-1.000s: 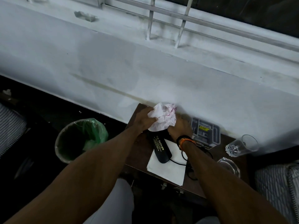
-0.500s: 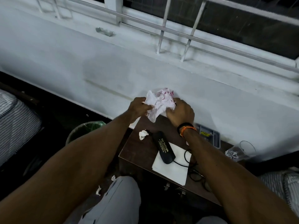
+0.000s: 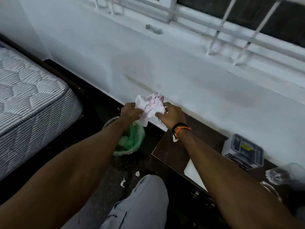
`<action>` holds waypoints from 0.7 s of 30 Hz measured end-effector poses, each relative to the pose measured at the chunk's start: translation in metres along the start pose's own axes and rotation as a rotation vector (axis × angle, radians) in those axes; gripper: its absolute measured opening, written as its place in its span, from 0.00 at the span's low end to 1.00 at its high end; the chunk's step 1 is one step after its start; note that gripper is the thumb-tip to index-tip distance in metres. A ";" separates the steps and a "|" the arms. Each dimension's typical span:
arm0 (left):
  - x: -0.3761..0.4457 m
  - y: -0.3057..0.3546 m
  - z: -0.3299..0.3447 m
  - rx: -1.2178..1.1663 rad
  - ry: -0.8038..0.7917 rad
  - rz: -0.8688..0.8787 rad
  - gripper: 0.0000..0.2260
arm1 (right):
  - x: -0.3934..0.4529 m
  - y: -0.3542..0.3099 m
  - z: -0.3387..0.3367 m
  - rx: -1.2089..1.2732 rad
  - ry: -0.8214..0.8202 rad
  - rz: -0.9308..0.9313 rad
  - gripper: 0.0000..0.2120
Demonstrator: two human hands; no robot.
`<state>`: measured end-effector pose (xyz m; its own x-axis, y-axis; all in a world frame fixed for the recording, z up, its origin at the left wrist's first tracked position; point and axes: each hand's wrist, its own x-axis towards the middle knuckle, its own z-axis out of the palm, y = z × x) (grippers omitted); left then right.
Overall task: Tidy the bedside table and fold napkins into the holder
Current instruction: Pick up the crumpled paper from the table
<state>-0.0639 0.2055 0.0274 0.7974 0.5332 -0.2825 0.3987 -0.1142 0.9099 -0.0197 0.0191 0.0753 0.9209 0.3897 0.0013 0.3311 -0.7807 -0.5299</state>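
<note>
Starting at the left, a striped mattress (image 3: 31, 100) fills the edge of the view, and just right of it on the dark floor stands a waste bin (image 3: 130, 139) lined with a green bag. Above that bin the left hand (image 3: 130, 111) and the right hand (image 3: 171, 114) hold a crumpled napkin (image 3: 151, 106), white with red print, between them; each grip is closed on it, the left pinching its left edge, the right curled on its right side. Both arms reach well forward, nearly straight, and the right wrist carries a dark and orange band (image 3: 181, 128).

The wad sits over the gap between bin and bench (image 3: 168, 154), so the step in hand looks like binning litter rather than folding (the paper seems too creased for a holder). Tidying appears to be only partly done: two small paper scraps (image 3: 130, 178) lie on the floor near the person's knee, and another scrap (image 3: 174, 139) rests on the bench by the right wrist.

Further right on the bench lie a flat white napkin (image 3: 192, 171), partly hidden by the right forearm, a grey compartmented tray (image 3: 244, 150) against the wall, and a clear glass (image 3: 280, 174), blurred. No napkin shows as folded yet, and I cannot tell whether the tray is the holder.
</note>
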 end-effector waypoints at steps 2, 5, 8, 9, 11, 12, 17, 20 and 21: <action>0.003 -0.022 -0.016 0.023 0.010 -0.065 0.10 | 0.002 -0.008 0.024 -0.017 -0.064 0.002 0.23; 0.008 -0.054 -0.038 0.043 -0.027 -0.148 0.07 | 0.006 -0.015 0.061 -0.033 -0.150 0.021 0.24; 0.008 -0.079 -0.050 -0.008 -0.065 -0.192 0.05 | 0.010 -0.021 0.095 -0.032 -0.221 0.038 0.23; 0.009 -0.087 -0.053 -0.020 -0.071 -0.203 0.09 | 0.012 -0.023 0.105 -0.028 -0.239 0.044 0.23; 0.016 -0.107 -0.055 -0.014 -0.084 -0.248 0.18 | 0.016 -0.026 0.124 -0.027 -0.272 0.057 0.23; 0.019 -0.115 -0.055 0.000 -0.089 -0.269 0.18 | 0.018 -0.027 0.133 -0.028 -0.288 0.063 0.24; 0.032 -0.152 -0.056 0.128 -0.042 -0.364 0.17 | 0.029 -0.028 0.173 -0.054 -0.369 0.086 0.24; 0.039 -0.169 -0.052 0.249 -0.070 -0.363 0.28 | 0.037 -0.027 0.192 -0.052 -0.425 0.104 0.21; 0.039 -0.170 -0.050 0.258 -0.097 -0.355 0.29 | 0.039 -0.026 0.197 -0.054 -0.447 0.101 0.20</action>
<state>-0.1230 0.2876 -0.1235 0.6249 0.4970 -0.6021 0.7453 -0.1501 0.6496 -0.0328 0.1516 -0.0781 0.7738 0.4737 -0.4205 0.2654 -0.8453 -0.4638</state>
